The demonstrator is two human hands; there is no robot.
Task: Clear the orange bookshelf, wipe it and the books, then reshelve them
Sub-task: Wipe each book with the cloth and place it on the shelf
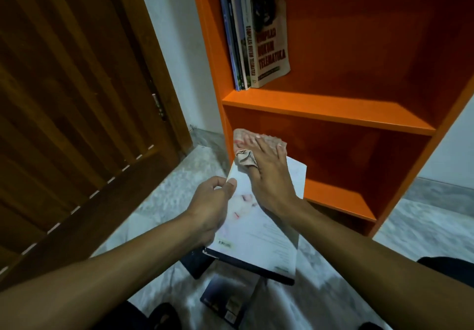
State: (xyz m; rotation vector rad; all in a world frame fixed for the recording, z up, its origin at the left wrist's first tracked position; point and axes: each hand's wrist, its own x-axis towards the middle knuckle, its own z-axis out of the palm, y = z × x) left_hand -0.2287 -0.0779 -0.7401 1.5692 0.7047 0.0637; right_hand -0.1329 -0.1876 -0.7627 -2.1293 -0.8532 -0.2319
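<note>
Head view: left hand (210,209) pinches white book (264,227) edge; right hand (269,173), fingers flat, presses cloth (243,147) onto it.

left grip (214,202) curled and pinching, right grip (269,173) flat, fingers spread

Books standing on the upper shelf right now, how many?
4 that I can make out, all upright at the left end of the upper shelf: a blue one, a dark one, a light one and the Telematika book. Thinner ones may hide between.
</note>
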